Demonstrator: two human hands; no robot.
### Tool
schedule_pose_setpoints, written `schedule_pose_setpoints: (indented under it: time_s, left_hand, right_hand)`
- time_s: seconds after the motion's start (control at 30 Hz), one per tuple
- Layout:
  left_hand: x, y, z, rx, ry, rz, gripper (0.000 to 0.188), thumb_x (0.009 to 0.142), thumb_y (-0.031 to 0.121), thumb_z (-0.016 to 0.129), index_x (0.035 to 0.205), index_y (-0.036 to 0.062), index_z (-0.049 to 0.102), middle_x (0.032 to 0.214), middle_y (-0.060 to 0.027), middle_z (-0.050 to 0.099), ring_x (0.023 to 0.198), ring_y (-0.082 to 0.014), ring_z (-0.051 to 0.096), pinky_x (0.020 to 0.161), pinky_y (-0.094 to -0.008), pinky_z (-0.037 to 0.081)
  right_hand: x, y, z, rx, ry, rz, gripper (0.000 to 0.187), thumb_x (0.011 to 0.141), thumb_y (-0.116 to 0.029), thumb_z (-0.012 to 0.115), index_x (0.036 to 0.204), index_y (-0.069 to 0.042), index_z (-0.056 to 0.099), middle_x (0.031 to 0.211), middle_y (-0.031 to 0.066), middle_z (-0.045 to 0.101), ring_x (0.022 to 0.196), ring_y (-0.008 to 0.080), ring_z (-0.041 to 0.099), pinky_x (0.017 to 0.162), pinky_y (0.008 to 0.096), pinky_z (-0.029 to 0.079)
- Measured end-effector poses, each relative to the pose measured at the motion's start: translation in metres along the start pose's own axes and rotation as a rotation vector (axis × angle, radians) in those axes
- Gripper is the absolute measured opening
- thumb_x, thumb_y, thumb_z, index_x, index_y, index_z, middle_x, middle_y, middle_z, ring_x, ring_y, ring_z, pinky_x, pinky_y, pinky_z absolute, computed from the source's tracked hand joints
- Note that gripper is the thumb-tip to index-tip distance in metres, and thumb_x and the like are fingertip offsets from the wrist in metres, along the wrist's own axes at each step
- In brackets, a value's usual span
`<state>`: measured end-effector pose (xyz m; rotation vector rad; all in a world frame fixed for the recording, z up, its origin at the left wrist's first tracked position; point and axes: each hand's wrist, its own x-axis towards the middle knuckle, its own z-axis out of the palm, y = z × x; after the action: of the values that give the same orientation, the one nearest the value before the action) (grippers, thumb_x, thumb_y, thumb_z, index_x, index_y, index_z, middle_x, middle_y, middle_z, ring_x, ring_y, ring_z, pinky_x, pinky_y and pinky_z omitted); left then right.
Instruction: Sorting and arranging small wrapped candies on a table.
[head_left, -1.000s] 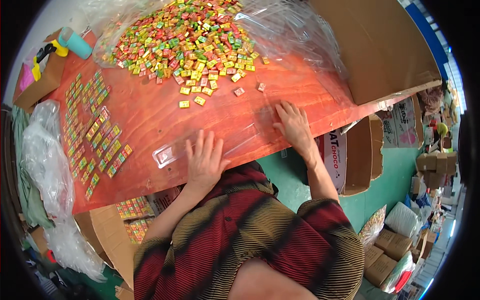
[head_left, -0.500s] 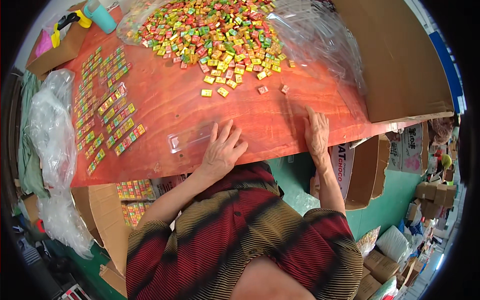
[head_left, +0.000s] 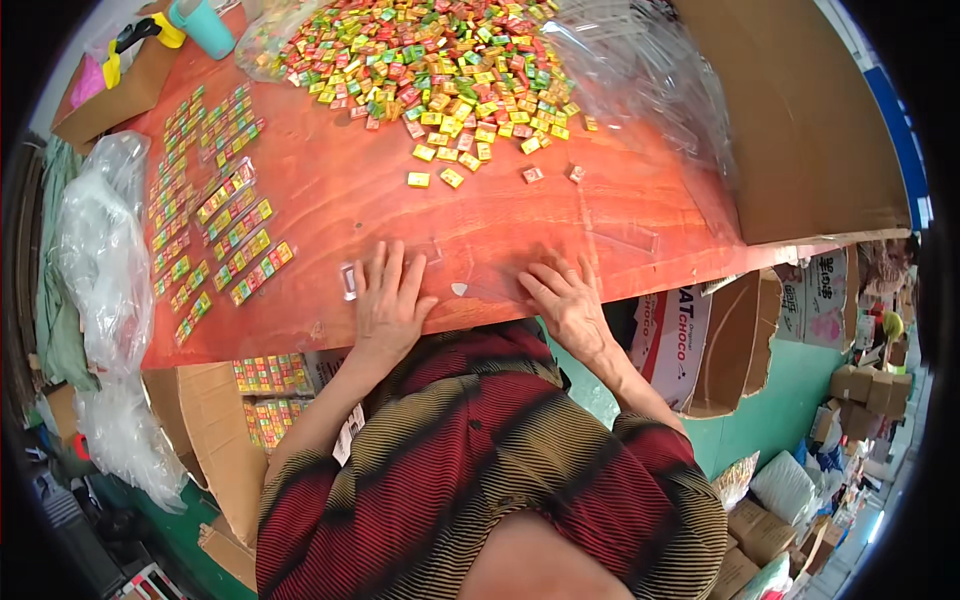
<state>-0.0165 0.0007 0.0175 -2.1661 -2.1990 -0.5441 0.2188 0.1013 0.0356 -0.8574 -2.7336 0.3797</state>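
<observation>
On the red tabletop near its front edge, my left hand (head_left: 392,298) lies palm down with fingers stretched, over a narrow clear plastic tray (head_left: 349,281) that it partly covers. My right hand (head_left: 572,312) rests at the edge further right, fingers apart, with nothing visible in it. Between the hands is a small whitish piece (head_left: 459,289), too small to name. Another clear plastic tray (head_left: 628,238), hard to make out, lies right of my right hand. Ahead spreads a big heap of small red, yellow, green and orange boxes (head_left: 440,80), a few loose ones at its near side.
Rows of filled packs (head_left: 240,230) lie at the left. Clear plastic (head_left: 640,70) and a tall cardboard box (head_left: 800,120) stand at the right. A turquoise cup (head_left: 203,27) is far left. Below the left edge, an open carton (head_left: 215,430) holds more packs; plastic bags (head_left: 105,240) hang beside.
My right hand has moved left along the front edge, uncovering a clear tray. My left hand has shifted left, further onto its tray. The whitish piece between them now shows.
</observation>
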Motion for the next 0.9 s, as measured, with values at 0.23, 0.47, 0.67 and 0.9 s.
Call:
schedule_pose_setpoints:
  time_s: [0.23,0.47,0.67,0.9]
  left_hand:
    - [0.015,0.012,0.010,-0.065,0.034,0.094,0.047,0.069,0.025,0.066,0.109,0.0054,0.050,0.121,-0.0183,0.040,0.116,-0.0364,0.037,0.092,-0.0525,0.030]
    - [0.002,0.002,0.007,-0.085,0.170,-0.039,0.058,0.074,0.033,0.061,0.121,0.0042,0.044,0.129,-0.0219,0.035,0.123,-0.0380,0.029,0.096,-0.0575,0.022]
    - [-0.004,-0.100,-0.026,0.212,0.265,-0.492,0.058,0.081,0.035,0.053,0.129,0.0072,0.037,0.137,-0.0200,0.025,0.126,-0.0379,0.025,0.098,-0.0578,0.018]
    - [-0.014,-0.127,-0.033,0.242,0.036,-0.571,0.055,0.084,0.037,0.048,0.130,0.0090,0.036,0.137,-0.0173,0.027,0.126,-0.0372,0.024,0.098,-0.0585,0.021]
  right_hand:
    - [0.018,0.047,-0.007,-0.160,0.169,0.061,0.044,0.063,0.001,0.051,0.106,-0.008,0.058,0.106,0.0108,0.052,0.107,0.0291,0.045,0.092,0.0446,0.032]
    - [0.044,0.041,-0.008,0.039,0.205,0.103,0.034,0.069,0.003,0.052,0.101,-0.004,0.058,0.103,0.0128,0.054,0.095,0.0302,0.051,0.084,0.0394,0.040]
    - [0.059,0.008,0.000,0.163,0.153,-0.061,0.024,0.073,-0.002,0.060,0.097,-0.003,0.060,0.098,0.0120,0.057,0.090,0.0294,0.054,0.079,0.0368,0.043]
    - [0.065,0.011,-0.003,0.150,0.141,-0.032,0.024,0.073,-0.003,0.060,0.097,-0.003,0.059,0.099,0.0132,0.057,0.091,0.0310,0.054,0.079,0.0368,0.043]
